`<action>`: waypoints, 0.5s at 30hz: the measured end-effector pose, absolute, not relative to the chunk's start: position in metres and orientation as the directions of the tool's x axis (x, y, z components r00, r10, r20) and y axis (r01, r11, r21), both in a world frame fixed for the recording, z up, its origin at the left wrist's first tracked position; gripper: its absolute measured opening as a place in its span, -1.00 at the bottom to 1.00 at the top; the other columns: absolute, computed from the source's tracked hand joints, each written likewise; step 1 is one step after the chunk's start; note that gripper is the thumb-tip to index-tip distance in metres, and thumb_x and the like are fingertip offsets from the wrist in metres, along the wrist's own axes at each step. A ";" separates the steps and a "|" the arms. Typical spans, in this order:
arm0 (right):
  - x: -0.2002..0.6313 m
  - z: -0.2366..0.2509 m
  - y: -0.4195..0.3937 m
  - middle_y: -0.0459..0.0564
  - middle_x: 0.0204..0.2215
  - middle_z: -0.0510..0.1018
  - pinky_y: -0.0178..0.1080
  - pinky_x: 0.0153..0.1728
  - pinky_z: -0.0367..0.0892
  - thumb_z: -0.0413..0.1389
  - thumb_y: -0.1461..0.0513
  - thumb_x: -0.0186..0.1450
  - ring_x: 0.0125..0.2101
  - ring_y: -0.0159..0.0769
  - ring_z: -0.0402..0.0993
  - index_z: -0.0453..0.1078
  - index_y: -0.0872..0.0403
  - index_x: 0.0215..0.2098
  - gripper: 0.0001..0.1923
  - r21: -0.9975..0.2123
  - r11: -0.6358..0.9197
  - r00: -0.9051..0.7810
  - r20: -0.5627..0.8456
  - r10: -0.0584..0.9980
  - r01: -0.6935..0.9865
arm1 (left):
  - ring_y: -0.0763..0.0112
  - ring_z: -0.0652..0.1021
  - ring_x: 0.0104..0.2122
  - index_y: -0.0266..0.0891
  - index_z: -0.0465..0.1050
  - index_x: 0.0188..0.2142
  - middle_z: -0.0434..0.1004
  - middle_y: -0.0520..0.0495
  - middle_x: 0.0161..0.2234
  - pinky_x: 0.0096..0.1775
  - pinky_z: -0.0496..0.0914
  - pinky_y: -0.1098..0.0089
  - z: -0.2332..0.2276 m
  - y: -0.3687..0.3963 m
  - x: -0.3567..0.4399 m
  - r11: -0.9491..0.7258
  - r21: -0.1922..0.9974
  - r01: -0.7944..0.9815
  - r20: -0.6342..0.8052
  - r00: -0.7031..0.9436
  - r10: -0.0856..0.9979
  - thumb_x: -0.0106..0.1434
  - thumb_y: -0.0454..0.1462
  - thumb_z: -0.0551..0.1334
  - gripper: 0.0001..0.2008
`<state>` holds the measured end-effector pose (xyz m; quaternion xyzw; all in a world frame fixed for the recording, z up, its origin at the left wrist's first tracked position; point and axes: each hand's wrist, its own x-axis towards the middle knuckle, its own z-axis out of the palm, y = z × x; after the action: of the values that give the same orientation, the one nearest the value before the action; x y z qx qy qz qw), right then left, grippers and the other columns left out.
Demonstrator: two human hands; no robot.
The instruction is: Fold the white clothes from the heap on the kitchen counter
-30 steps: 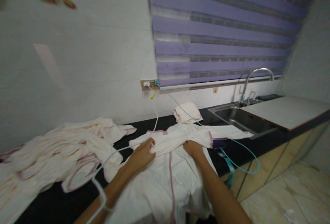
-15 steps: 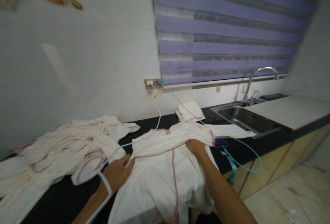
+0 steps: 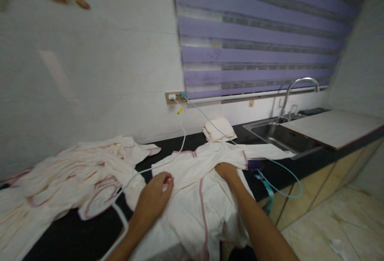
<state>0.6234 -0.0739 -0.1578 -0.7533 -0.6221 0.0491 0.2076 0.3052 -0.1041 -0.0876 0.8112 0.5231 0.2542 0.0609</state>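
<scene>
White garment (image 3: pixel 192 197) with pink trim lies spread on the black counter (image 3: pixel 75 233), its lower part hanging over the front edge. Left hand (image 3: pixel 154 197) rests on the cloth, fingers curled, pinching a fold to flatten it; right hand (image 3: pixel 226 171) presses palm-down, grip not closed, pinning the middle. Heap of similar garments (image 3: pixel 66 177) lies just left.

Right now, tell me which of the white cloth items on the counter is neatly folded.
The small folded cloth by the wall, just left of the sink. The garment under both hands lies spread out, and the pile at left is crumpled.
</scene>
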 end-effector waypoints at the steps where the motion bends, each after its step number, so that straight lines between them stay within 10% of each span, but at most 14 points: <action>1: 0.623 -0.157 -0.074 0.14 0.15 0.54 -0.13 0.33 0.03 -0.10 0.17 0.44 0.27 -0.11 0.34 0.40 0.11 0.28 -0.47 -0.376 -0.140 0.222 0.183 0.958 0.916 | 0.28 0.59 -0.10 -0.14 0.43 -0.12 0.63 -0.10 -0.12 -0.08 0.38 0.34 -0.085 -0.094 0.325 -0.489 0.368 0.791 0.335 0.378 0.863 0.44 -0.13 -0.03 -0.70; 15: 0.620 -0.153 -0.075 0.11 0.19 0.52 -0.09 0.35 -0.01 -0.09 0.16 0.44 0.29 -0.12 0.32 0.37 0.06 0.31 -0.47 -0.405 -0.134 0.217 0.168 0.962 0.904 | -0.27 0.01 0.43 -0.21 0.01 0.46 -0.12 -0.32 0.48 0.31 -0.01 -0.31 -0.158 0.016 0.404 -0.446 0.148 0.883 0.030 0.447 0.894 0.40 0.16 -0.14 -0.21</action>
<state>0.6203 -0.0750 -0.1528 -0.7500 -0.6220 0.0665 0.2151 0.4044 0.0158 -0.1582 0.8487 0.5234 0.0520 0.0553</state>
